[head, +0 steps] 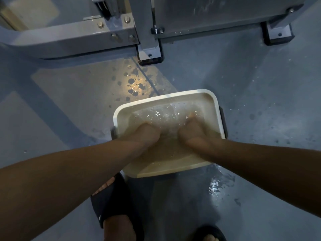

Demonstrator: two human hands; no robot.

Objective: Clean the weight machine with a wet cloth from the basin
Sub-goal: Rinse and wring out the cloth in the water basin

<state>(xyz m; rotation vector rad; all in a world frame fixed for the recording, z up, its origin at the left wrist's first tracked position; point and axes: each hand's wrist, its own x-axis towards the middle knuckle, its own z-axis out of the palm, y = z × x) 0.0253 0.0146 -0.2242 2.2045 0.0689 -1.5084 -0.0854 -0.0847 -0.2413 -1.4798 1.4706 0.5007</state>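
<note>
Grey floor (260, 87) fills most of the head view, wet in patches: dark drops (133, 84) lie scattered under a warm glint of light just beyond the basin, and a shiny puddle (215, 186) sits near its closer right corner. Across the top runs the base of the weight machine (69, 33), grey metal beams bolted together, with a black-edged foot plate (150, 55) resting flat on the floor and a second foot (278, 33) further to the right. Water streaks show on the machine's panel at upper right.

Between the machine and the person's feet stands a white rectangular basin (218, 108), holding cloudy, rippling water. Both hands are plunged into it, side by side and a little apart. The left hand (147, 134) and the right hand (192, 133) both look bunched with fingers bent under the surface, yet the churned water blurs them, so I cannot tell whether they clutch anything. No cloth can be made out with certainty beneath the ripples.

Below, a black sandal (111, 202) sits just beside the basin's near edge, and another sandal (210, 232) shows at the bottom.
</note>
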